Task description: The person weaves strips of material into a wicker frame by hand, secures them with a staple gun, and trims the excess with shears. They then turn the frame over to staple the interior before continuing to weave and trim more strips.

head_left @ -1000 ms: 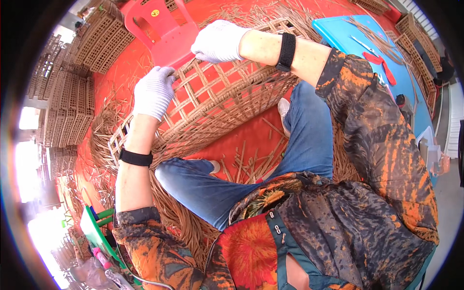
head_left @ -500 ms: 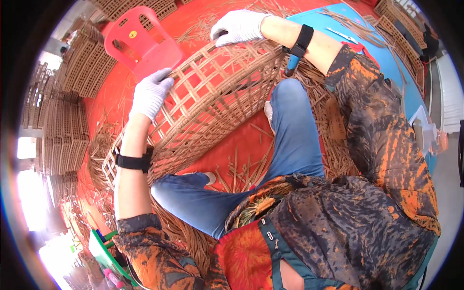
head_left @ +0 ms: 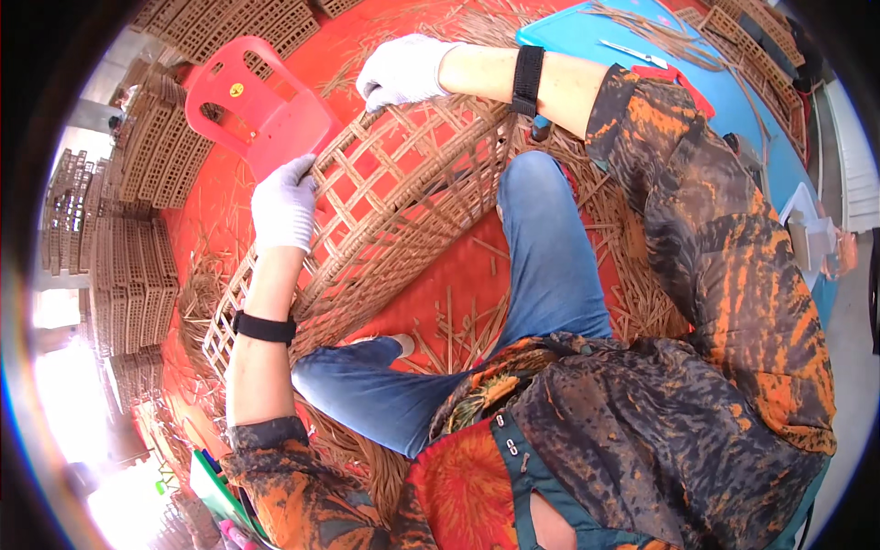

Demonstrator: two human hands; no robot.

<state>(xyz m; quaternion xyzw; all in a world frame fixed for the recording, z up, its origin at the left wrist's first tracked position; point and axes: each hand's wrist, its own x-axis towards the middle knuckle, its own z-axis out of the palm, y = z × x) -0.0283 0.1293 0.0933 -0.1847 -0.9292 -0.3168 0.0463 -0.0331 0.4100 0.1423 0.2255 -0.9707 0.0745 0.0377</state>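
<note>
The woven lattice panel [head_left: 394, 202] lies tilted across my lap and over the red floor [head_left: 458, 284], its open-weave grid running from beside my left knee up to the far rim near the blue mat [head_left: 733, 101]. Around the panel there is little free room — loose cane strips [head_left: 458, 330] litter the floor under it, a red plastic stool [head_left: 257, 110] lies tipped just beyond its left edge, and stacks of finished panels [head_left: 128, 266] crowd further left. My left hand [head_left: 284, 203], in a white glove, is closed around the panel's left edge, fingers curled over the rim beside the stool. My right hand [head_left: 403, 69], also gloved, grips the panel's far top edge, fingers bent down onto the cane — thumb side hidden, so I cannot tell how tightly. My right knee [head_left: 536, 183] in blue jeans rises just right of the panel, touching its lower weave. Each wrist carries a black band.
</note>
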